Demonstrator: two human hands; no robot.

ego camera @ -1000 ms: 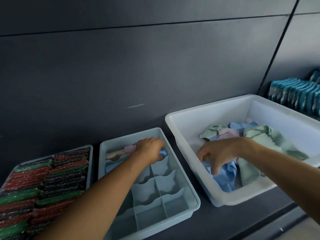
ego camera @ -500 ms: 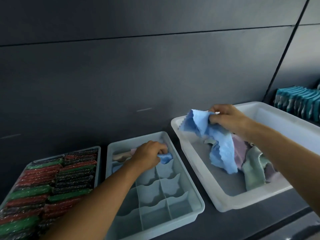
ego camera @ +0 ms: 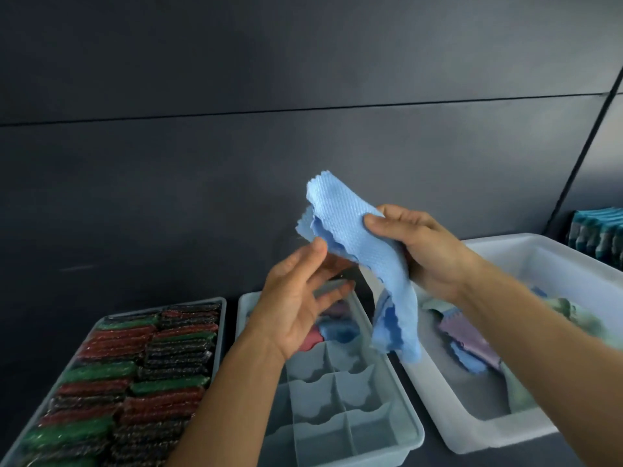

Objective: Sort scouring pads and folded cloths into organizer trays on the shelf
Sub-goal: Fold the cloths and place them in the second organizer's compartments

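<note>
My right hand (ego camera: 428, 251) grips the blue cloth (ego camera: 357, 244), raised higher over the divider tray (ego camera: 387, 429) beside the white tub (ego camera: 539, 257); my left hand (ego camera: 296, 298), now off the tray, spreads open, seemingly touching the cloth

Dark grey wall panels (ego camera: 202, 180); teal packs (ego camera: 598, 234) far right.

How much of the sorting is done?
Scouring pads fill the left tray, and a few cloths sit in far compartments of the divided tray. The right hand holds a blue cloth, left hand at its edge. To do: near compartments empty, loose cloths wait in the white bin.
</note>
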